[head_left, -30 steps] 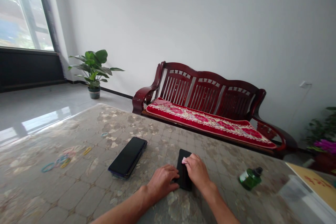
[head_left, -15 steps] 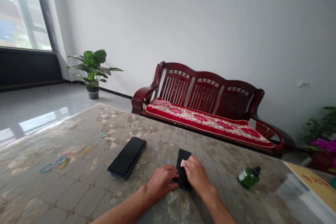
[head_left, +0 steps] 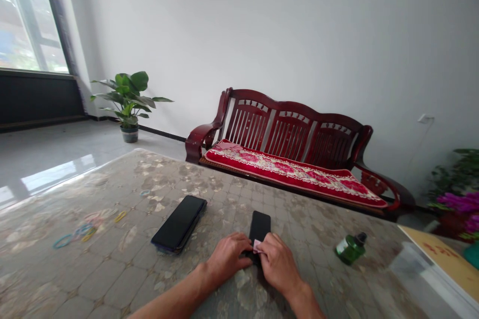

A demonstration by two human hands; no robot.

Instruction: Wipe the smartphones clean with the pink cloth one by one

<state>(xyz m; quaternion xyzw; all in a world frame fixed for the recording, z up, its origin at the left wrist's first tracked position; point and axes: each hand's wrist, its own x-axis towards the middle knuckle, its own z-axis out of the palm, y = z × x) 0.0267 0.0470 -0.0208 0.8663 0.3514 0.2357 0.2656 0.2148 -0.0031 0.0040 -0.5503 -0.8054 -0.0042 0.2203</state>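
A small black phone (head_left: 261,224) lies flat on the patterned tablecloth, its lower part partly covered by my hands. At its left edge, my left hand (head_left: 230,254) rests with fingers bent and the thumb apart from them, touching the phone's side. My right hand (head_left: 277,261) pinches a small pink cloth (head_left: 257,245) against the phone's screen, lower down. Left of my hands lies a larger dark phone (head_left: 179,223), which seems to be on top of another flat item. A green bottle (head_left: 351,249) with a black cap stands to the right.
Colourful rubber bands (head_left: 86,229) are scattered on the tablecloth (head_left: 123,269) at the left. A clear box and a yellow board (head_left: 441,256) are at the right edge. Beyond the table stand a red wooden bench (head_left: 292,132) and a potted plant (head_left: 129,133).
My right hand has moved down the phone towards me with the pink cloth, uncovering more of the upper screen. My left hand has stayed at the phone's edge. The view has shifted slightly.
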